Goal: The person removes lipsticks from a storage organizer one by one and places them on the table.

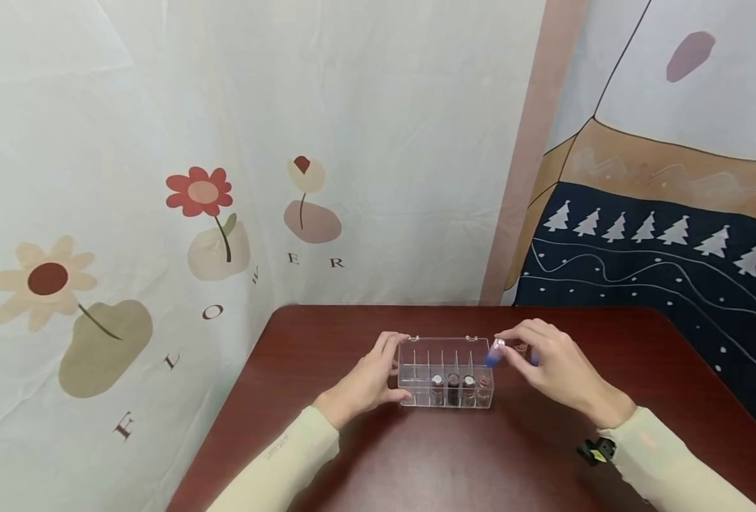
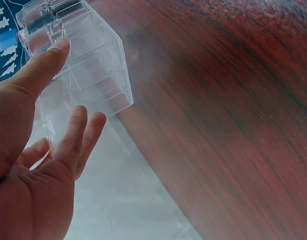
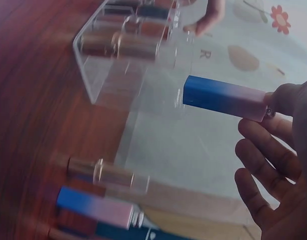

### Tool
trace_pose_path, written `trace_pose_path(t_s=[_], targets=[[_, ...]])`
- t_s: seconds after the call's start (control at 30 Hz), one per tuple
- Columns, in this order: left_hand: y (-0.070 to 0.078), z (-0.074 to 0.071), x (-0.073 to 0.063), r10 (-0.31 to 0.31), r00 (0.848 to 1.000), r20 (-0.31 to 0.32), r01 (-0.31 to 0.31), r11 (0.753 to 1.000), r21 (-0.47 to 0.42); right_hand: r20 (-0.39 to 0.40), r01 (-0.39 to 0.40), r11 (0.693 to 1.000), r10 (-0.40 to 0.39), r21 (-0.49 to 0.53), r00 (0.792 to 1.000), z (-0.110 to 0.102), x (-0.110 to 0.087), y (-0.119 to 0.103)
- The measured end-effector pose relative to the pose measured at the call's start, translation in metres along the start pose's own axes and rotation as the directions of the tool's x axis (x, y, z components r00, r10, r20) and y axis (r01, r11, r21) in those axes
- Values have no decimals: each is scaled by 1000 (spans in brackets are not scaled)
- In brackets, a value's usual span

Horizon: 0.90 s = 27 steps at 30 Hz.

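Observation:
A clear plastic lipstick organizer (image 1: 414, 372) stands on the table, divided into small compartments. Several lipstick tubes (image 1: 453, 387) fill part of its front row, towards the right end. My left hand (image 1: 365, 373) holds the organizer's left end, thumb at the front and fingers towards the back corner. Between thumb and fingertips, my right hand (image 1: 553, 363) pinches one end of a lipstick tube (image 3: 221, 97) that fades from blue to pink. That tube is in the air beside the organizer's right end, its blue end pointing towards it.
To the right of the organizer, partly behind my right hand, stand a second blue-and-pink tube (image 3: 96, 207) and a gold tube with a clear end (image 3: 113, 172). A printed cloth (image 1: 403, 142) hangs behind the dark red table (image 1: 416, 455).

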State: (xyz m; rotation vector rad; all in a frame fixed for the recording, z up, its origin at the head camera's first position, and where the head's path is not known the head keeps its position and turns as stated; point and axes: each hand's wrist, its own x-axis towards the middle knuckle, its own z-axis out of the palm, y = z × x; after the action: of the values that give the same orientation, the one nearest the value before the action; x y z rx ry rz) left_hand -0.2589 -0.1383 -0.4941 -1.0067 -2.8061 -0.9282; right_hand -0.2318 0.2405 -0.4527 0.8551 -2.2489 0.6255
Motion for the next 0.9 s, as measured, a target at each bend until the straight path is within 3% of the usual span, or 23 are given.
trace_pose_path(t_s=[0.37, 0.9], targets=[[3, -1, 0, -7, 1000, -4, 7, 1000, 3, -21, -102, 992, 101, -79, 995, -31, -18, 29], [2, 1, 1, 8, 1000, -11, -8, 1000, 2, -41, -212, 971, 208, -114, 977, -54, -52, 75]])
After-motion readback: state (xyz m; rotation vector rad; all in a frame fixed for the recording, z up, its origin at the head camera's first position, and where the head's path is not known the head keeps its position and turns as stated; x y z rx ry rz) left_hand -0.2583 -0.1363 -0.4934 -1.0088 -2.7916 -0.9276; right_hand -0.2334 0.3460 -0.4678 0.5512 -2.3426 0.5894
